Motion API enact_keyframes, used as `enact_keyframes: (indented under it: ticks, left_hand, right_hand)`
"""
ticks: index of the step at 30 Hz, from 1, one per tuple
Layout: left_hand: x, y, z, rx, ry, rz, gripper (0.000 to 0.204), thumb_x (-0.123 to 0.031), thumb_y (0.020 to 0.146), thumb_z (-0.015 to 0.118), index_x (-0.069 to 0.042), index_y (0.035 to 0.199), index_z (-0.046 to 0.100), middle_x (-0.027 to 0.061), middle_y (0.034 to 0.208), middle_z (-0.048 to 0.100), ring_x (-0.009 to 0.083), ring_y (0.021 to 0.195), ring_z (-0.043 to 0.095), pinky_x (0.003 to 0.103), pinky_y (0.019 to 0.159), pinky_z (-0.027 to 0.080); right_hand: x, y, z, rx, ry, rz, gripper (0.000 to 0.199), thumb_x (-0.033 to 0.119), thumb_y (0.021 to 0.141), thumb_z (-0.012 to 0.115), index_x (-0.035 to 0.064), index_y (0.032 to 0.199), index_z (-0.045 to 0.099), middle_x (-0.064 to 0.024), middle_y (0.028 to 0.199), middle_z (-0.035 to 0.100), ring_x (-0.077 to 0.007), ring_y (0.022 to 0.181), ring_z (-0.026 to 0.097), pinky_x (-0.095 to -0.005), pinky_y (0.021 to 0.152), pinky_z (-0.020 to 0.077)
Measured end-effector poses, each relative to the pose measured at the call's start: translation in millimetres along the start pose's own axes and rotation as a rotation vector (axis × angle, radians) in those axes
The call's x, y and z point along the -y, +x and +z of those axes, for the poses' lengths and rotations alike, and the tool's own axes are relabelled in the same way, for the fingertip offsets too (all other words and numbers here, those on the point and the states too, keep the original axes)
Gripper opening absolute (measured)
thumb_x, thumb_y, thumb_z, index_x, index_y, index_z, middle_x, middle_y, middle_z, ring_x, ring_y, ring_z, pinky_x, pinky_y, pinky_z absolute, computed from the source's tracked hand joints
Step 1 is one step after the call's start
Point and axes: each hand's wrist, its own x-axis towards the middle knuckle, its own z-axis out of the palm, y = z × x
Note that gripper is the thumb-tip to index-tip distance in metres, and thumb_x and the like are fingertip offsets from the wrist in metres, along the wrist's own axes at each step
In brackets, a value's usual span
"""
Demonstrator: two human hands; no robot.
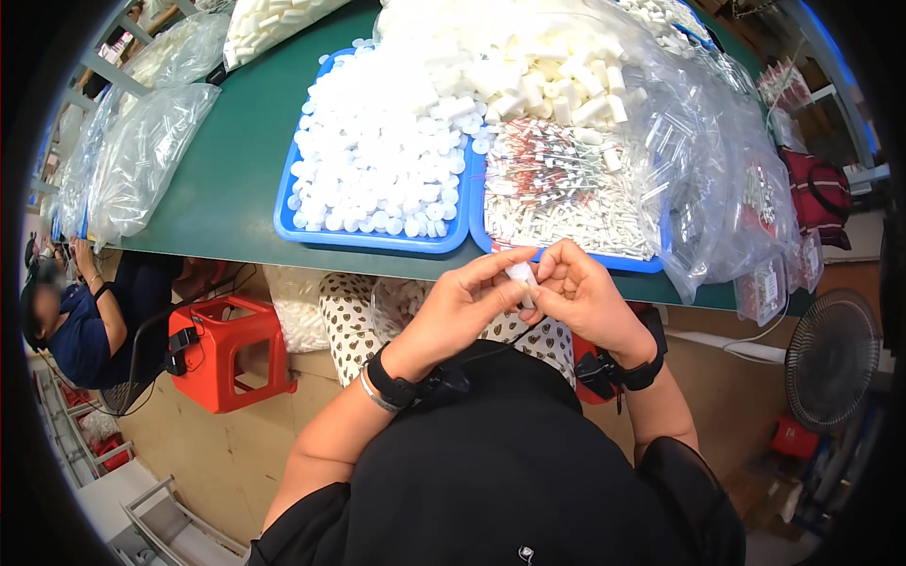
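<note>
In front of my body, just off the near table edge, my two hands meet around a small white plastic piece (521, 274). The thumb and fingers of my left hand (460, 307) grip it from the left. My right hand (586, 300) pinches at the same piece from the right; its fingertips partly cover it. Beyond my hands, a blue tray (376, 243) holds a heap of white round-headed plastic parts (377, 179). Beside it a second blue tray (630, 264) carries many thin white pieces (566, 219) and small parts with red and dark leads (543, 156).
Cream cylindrical pieces (566, 85) spill from a clear bag behind the right tray. Clear plastic bags (703, 170) crowd the green table's (226, 179) right side. A red stool (226, 354) and a seated person (90, 321) are at left, a fan (832, 358) at right.
</note>
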Motion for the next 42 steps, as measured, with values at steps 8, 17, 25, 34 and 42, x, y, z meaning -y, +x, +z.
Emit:
enact_keyframes:
  ticks: [8,17,25,34,42]
  left_hand:
    - [7,1,-4,0.022,-0.253,-0.023,0.032,-0.009,0.098,0.059,-0.002,0.128,0.05,0.008,0.107,0.065,0.0057,0.072,0.057,0.021,0.061,0.05]
    - [3,-3,4,0.084,-0.236,-0.043,0.024,-0.02,0.102,0.054,-0.008,0.121,0.045,0.0083,0.103,0.063,0.0075,0.074,0.055,0.022,0.068,0.048]
    - [8,7,-13,-0.043,-0.597,0.018,0.026,-0.022,0.103,0.053,0.002,0.109,0.059,0.006,0.094,0.064,0.0084,0.075,0.058,0.023,0.069,0.049]
    - [11,4,7,-0.204,-0.417,0.078,0.018,-0.019,0.102,0.055,-0.003,0.112,0.053,0.0035,0.098,0.06,0.0068,0.079,0.057,0.022,0.072,0.048]
    - [10,-9,4,-0.099,-0.109,0.108,0.032,-0.01,0.098,0.057,-0.006,0.128,0.047,0.0022,0.117,0.053,0.0055,0.094,0.053,0.023,0.079,0.047]
  right_hand:
    - [28,29,-62,-0.827,-1.395,-0.449,0.021,0.021,0.091,0.066,0.0037,0.102,0.06,-0.0158,0.083,0.068,-0.0358,0.076,0.066,-0.0429,0.064,0.0511]
    - [20,39,-89,-0.844,-1.672,-0.527,0.031,0.011,0.086,0.067,-0.0002,0.114,0.059,-0.0168,0.099,0.064,-0.0324,0.086,0.063,-0.0431,0.075,0.0499]
    - [32,-9,-13,-0.25,-0.905,-0.613,0.029,-0.003,0.086,0.065,-0.0005,0.115,0.06,-0.0137,0.103,0.056,-0.0215,0.084,0.062,-0.0317,0.074,0.0505]
    - [2,-1,15,-0.213,-0.856,-0.661,0.03,0.001,0.088,0.067,-0.0004,0.117,0.059,-0.0162,0.098,0.065,-0.0265,0.077,0.066,-0.0349,0.067,0.0526]
    - [-14,1,20,-0.15,-0.678,-0.541,0.025,0.002,0.089,0.066,-0.001,0.111,0.054,-0.0159,0.094,0.064,-0.0272,0.078,0.066,-0.035,0.068,0.0519]
